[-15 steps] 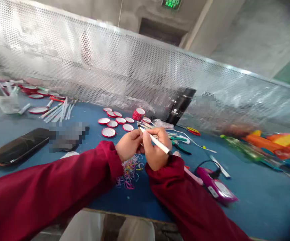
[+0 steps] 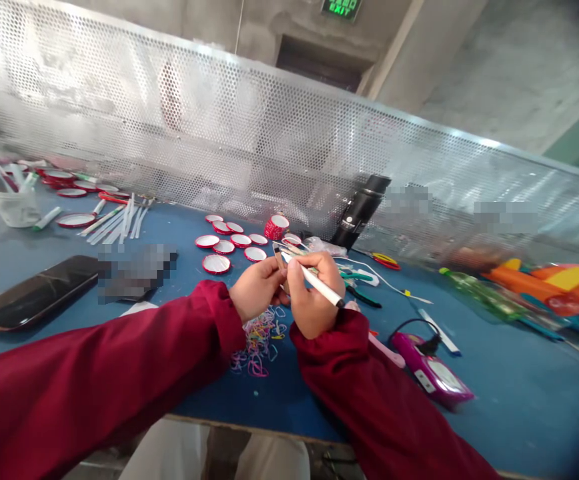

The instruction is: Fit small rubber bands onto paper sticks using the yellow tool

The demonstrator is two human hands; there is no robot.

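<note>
My right hand (image 2: 317,293) is closed round a white marker pen (image 2: 322,287), its dark end toward my wrist and its other end toward my left fingers. Beside it my left hand (image 2: 257,290) pinches a small brown strip with a dark end (image 2: 278,256); the rest of the strip is hidden by my fingers. The two hands touch or nearly touch above the table. Under them lies a pile of small coloured rubber bands (image 2: 258,343). Just beyond are several red-rimmed round lids with white insides (image 2: 217,264) and a red stack of them (image 2: 276,227).
Left are a phone (image 2: 34,293), thin white sticks (image 2: 114,223) and a cup of pens (image 2: 12,207). A black bottle (image 2: 362,212) stands by the perforated metal screen (image 2: 209,127). Right are teal-handled pliers (image 2: 362,287), a purple device (image 2: 432,373), a green plastic bottle (image 2: 484,293) and an orange toy (image 2: 544,287).
The marker's front end has drawn slightly back from the brown strip, whose dark end now shows more. My left hand has hardly moved.
</note>
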